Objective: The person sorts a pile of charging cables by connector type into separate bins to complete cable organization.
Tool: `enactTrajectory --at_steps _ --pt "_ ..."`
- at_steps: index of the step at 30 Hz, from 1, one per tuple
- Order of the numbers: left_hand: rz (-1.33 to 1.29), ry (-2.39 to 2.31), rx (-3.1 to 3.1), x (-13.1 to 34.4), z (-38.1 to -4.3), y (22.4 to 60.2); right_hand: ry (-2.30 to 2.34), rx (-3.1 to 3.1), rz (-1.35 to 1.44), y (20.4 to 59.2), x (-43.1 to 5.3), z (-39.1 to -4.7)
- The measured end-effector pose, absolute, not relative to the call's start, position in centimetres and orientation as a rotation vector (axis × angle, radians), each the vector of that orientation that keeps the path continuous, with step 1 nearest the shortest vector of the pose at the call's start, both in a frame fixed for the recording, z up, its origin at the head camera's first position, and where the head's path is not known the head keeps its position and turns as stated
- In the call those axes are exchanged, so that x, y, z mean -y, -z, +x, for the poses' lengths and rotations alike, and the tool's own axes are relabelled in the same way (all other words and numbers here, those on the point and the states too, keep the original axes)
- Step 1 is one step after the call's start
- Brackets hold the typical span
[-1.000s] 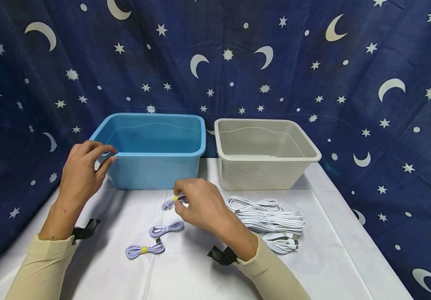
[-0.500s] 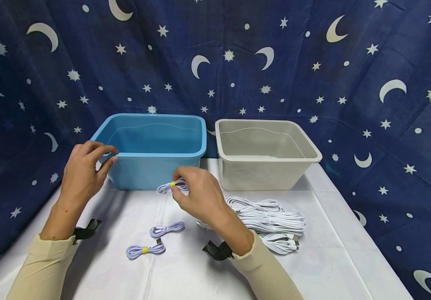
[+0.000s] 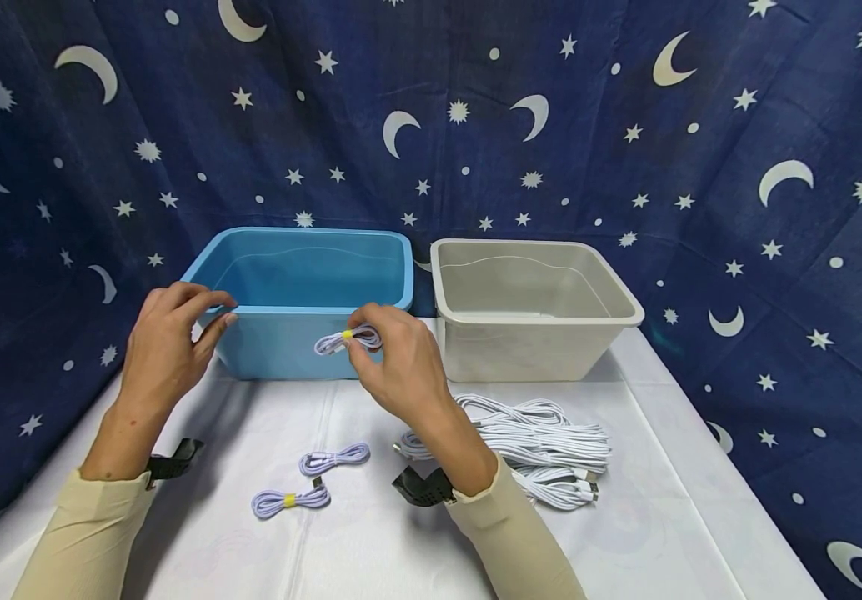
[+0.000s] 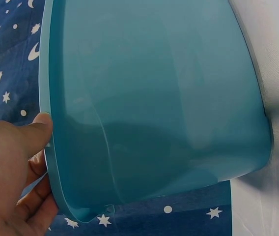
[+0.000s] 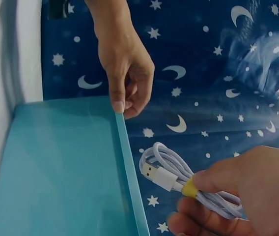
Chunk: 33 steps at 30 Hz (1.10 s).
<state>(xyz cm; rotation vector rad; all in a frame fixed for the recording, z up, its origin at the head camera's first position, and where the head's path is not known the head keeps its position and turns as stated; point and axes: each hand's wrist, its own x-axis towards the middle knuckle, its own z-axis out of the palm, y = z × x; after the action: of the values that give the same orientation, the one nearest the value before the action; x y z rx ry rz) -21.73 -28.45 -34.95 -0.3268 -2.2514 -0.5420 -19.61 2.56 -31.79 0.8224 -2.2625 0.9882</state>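
Observation:
My right hand (image 3: pixel 404 358) pinches a coiled lavender USB cable (image 3: pixel 331 342) at its yellow tie, in front of the blue bin's near wall and just below its rim. In the right wrist view the USB plug (image 5: pixel 160 176) lies along the coil. My left hand (image 3: pixel 164 350) grips the rim of the blue bin (image 3: pixel 303 350) at its near left corner, thumb on the outer side in the left wrist view. Two more lavender cables lie on the cloth: one coil (image 3: pixel 335 458) and, nearer, another coil (image 3: pixel 269 503) with a yellow tie.
A beige bin (image 3: pixel 521 350) stands right of the blue one. Before it lies a pile of coiled white cables (image 3: pixel 543 446), partly behind my right forearm. A white cloth (image 3: pixel 671 517) covers the table, and a dark blue curtain (image 3: pixel 588 192) with moons and stars hangs behind.
My right hand has lifted the lavender cable from near the cloth up toward the blue bin's rim. My left hand has stayed on the rim.

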Motion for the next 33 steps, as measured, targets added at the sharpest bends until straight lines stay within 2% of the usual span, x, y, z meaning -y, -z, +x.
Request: enactTrajectory --at_steps 33 --pt "-0.328 0.553 2.256 28.6 -21.8 34.9 -0.978 2.056 0.549 33.6 -0.7 -24.9"
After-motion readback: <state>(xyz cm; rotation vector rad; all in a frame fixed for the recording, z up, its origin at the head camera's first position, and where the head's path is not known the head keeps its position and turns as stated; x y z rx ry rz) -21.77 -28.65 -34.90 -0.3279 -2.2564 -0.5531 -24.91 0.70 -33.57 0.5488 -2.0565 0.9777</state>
